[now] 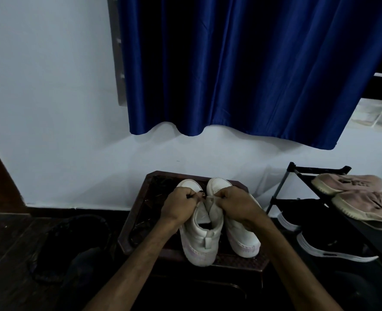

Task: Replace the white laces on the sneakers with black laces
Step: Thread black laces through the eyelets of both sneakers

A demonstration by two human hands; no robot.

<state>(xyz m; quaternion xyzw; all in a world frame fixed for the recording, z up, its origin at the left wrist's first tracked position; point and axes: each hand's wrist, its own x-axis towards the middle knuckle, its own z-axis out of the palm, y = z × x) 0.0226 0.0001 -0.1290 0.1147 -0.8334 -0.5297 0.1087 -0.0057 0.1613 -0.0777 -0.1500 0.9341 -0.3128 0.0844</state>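
Note:
Two white high-top sneakers stand side by side, toes toward the wall, on a dark brown stool (140, 212). The left sneaker (200, 239) is nearer me, the right sneaker (243, 236) sits beside it. My left hand (178, 206) pinches a black lace (200, 194) over the left sneaker's eyelets. My right hand (237, 204) grips the upper edge of that sneaker near its tongue. The lace run under my fingers is hidden. No white laces show.
A black shoe rack (302, 173) stands to the right, with pink sneakers (351, 182) on top and black shoes with white soles (329, 248) below. A dark bag (73, 239) lies on the floor at left. A blue curtain (241, 63) hangs on the wall ahead.

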